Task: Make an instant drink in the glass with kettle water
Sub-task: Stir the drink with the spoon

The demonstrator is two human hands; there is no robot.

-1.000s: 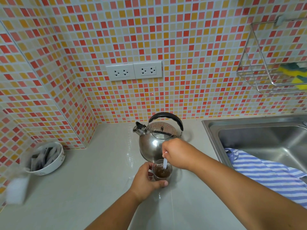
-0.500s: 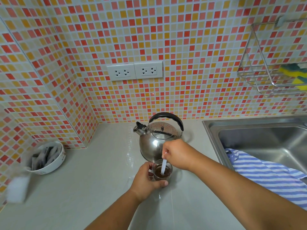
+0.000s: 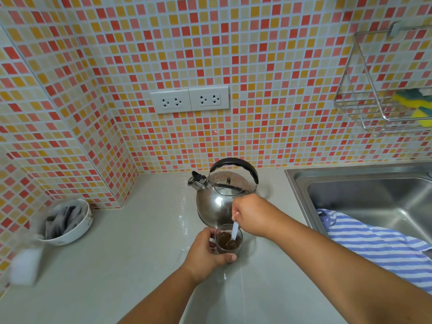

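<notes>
Brown liquid already fills most of the glass [image 3: 228, 240], so by the look of it you are at the stirring stage, with the water poured and the powder in. The glass stands on the bench [image 3: 131, 265], toward its front edge and about midway between the tiled corner and the sink [image 3: 364, 197].

Your left hand [image 3: 205, 253] wraps the glass from the left side, fingers curled closed around its wall and the thumb across the near face; that grip likely keeps it from sliding or tipping while you stir. Your right hand [image 3: 253, 215] hovers just above the rim, fingers pinched shut on a thin white stirrer [image 3: 234, 231] whose lower end dips into the drink. Holding it high on the shaft keeps your fingers clear of the hot liquid.

Just behind the glass sits the steel kettle [image 3: 219, 202], upright, spout toward the left, close enough for a short pour. A striped cloth [image 3: 374, 244] drapes over the sink's near edge. Well apart, near the bench's left edge, a white bowl [image 3: 79, 228] holds what look like sachets, though they are blurred.
</notes>
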